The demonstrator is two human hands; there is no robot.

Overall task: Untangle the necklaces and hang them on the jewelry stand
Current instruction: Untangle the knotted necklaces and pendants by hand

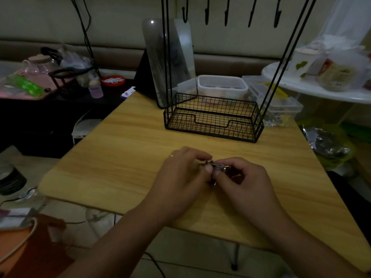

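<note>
Both hands, left (185,173) and right (244,178), are pinching the necklaces (217,167); the chains are probably light, thin and slippery, best gripped near the knot.

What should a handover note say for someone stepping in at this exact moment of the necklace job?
Left hand: fingers pinch the tangled necklaces from the left, just above the wooden table.
Right hand: fingers pinch the same clump from the right, thumb against the left thumb.
Jewelry stand: at the table's far side, wire basket base empty, hooks on the top bar all bare.
Done: nothing hung yet; the clump looks bunched, though it is too small and dim to count the chains.
Left: tease the chains apart, then hang each on a hook.
</note>
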